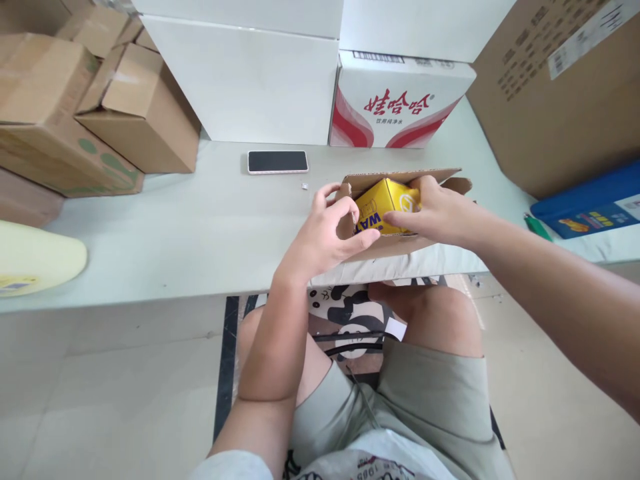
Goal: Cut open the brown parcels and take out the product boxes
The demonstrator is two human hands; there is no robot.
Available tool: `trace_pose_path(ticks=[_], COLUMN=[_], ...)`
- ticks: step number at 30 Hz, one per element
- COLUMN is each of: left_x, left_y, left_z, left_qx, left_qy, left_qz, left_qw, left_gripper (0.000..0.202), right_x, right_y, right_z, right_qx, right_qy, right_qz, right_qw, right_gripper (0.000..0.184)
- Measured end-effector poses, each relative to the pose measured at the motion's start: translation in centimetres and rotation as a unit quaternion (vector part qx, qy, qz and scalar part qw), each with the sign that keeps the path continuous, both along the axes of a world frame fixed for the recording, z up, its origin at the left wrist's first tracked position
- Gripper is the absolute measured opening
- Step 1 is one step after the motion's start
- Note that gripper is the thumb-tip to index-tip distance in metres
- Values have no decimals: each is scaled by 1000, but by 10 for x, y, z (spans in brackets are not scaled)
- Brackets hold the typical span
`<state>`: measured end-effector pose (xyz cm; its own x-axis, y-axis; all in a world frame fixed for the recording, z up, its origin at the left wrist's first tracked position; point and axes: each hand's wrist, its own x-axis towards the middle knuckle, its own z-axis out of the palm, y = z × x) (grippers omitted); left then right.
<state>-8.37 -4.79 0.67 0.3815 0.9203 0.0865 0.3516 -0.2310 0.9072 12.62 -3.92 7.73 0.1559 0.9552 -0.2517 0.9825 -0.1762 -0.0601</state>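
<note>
A small open cardboard box [400,248] lies near the table's front edge, its flaps raised. Tilted inside its opening is a yellow box [373,203] with blue lettering, partly hidden by the cardboard and my fingers. My right hand [430,207] grips the yellow box at its right end, thumb on the near side and fingers behind. At the cardboard box's left end, my left hand [333,230] has its fingers curved around the edge of a flap, with the thumb stretched toward the yellow box.
A phone [277,162] lies face up, with a tiny white piece [305,187] near it. White cartons [400,100] stand at the back, brown cartons [145,107] at left. A large brown carton [560,100] and a blue package [590,200] stand right; a pale yellow bottle [40,257] lies left.
</note>
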Motion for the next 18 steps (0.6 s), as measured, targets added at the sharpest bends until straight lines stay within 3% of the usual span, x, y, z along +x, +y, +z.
trace_pose_path(ticks=[2, 7, 14, 18], left_x=[0, 1, 3, 1], left_y=[0, -1, 4, 12], left_z=[-1, -2, -12, -17], left_qx=[14, 36, 115, 147], left_qy=[14, 48, 50, 35], left_qz=[-24, -68, -42, -10], left_qw=[1000, 996, 991, 988], left_gripper=[45, 57, 45, 43], right_x=[1, 22, 56, 80], right_y=[-5, -17, -29, -29], right_z=[2, -1, 26, 37], right_qx=[23, 99, 181, 225], right_qy=[65, 205, 340, 415], right_qz=[-47, -17, -92, -111], right_qw=[997, 974, 918, 874], right_gripper=[77, 77, 82, 74])
